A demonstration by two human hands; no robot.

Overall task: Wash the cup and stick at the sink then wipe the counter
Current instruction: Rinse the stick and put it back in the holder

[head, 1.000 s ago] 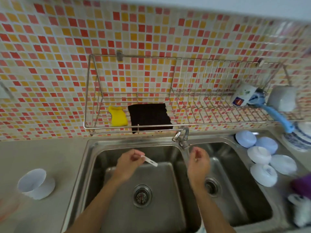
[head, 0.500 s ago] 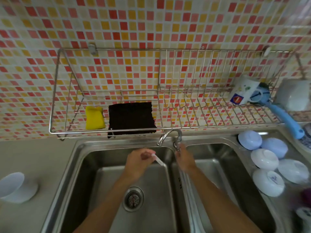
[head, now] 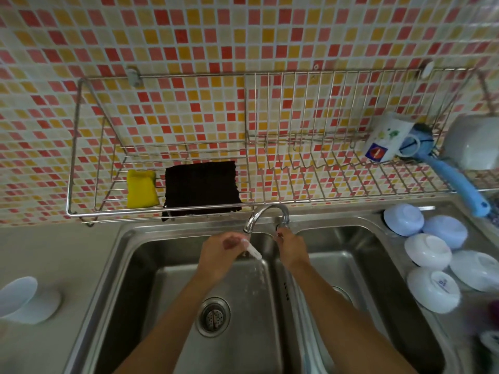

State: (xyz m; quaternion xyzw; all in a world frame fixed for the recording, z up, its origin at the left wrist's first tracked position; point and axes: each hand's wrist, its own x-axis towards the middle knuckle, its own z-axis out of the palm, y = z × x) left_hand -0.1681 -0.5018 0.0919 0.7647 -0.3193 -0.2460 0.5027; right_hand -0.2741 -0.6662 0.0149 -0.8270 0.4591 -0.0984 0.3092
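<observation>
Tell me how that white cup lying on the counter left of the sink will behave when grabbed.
The white cup looks like thin plastic, so probably light. It lies on its side, so a nudge could roll it. Bare counter around it suggests nothing would stop it.

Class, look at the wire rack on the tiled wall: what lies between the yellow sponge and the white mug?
In the head view, a black cloth lies just right of the yellow sponge; from there to the white mug the wire rack is bare.
</observation>
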